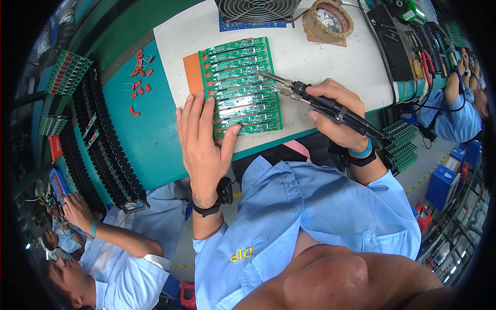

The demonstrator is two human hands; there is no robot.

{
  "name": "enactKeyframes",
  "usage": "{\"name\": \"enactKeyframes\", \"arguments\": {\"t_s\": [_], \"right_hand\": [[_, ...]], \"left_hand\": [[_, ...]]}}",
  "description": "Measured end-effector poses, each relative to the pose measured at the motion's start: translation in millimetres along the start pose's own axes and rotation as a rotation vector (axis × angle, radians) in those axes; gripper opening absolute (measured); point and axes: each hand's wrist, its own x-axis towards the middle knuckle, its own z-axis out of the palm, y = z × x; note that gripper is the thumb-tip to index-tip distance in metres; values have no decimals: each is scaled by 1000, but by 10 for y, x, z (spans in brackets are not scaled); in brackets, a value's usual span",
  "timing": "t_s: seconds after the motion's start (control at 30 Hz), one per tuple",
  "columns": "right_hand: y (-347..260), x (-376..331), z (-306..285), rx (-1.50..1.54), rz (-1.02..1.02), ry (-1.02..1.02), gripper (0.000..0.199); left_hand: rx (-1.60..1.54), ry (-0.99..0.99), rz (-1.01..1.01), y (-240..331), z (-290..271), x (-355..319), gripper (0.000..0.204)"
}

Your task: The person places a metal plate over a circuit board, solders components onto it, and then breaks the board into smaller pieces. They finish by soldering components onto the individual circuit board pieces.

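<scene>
A green circuit board panel (238,77), made of several narrow strips, lies on a white sheet (173,32), partly over an orange piece (193,72). My left hand (202,142) rests along its left and near-left edge, fingers stretched out and thumb spread onto the lowest strips. From the right, my right hand (338,116) is closed round black soldering tweezers (336,109). Their two metal tips reach the panel's right part, near small components on a middle strip; whether they touch is too small to tell. The left palm hides part of the panel's lower left corner.
Loose red components (140,67) lie on the green mat (155,139) to the left. Beyond the panel stand a fan (258,10) and a solder pot (328,21). Black racks (106,134) line the left; stacked green boards (400,147) are at right. A co-worker (124,248) sits at left.
</scene>
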Motion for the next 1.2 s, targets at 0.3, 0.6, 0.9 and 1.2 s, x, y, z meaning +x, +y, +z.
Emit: {"name": "enactKeyframes", "arguments": {"t_s": [0.3, 0.6, 0.9, 1.2], "right_hand": [[-52, -22, -235, -60, 15, 80, 41], [197, -17, -328, 0, 255, 516, 45], [316, -88, -278, 57, 181, 530, 45], [241, -83, -253, 7, 181, 514, 44]], "left_hand": [[1, -7, -2, 21, -44, 26, 63], [17, 30, 22, 100, -65, -4, 59], [-3, 66, 12, 120, -40, 0, 53], [-36, 67, -11, 73, -53, -27, 57]]}}
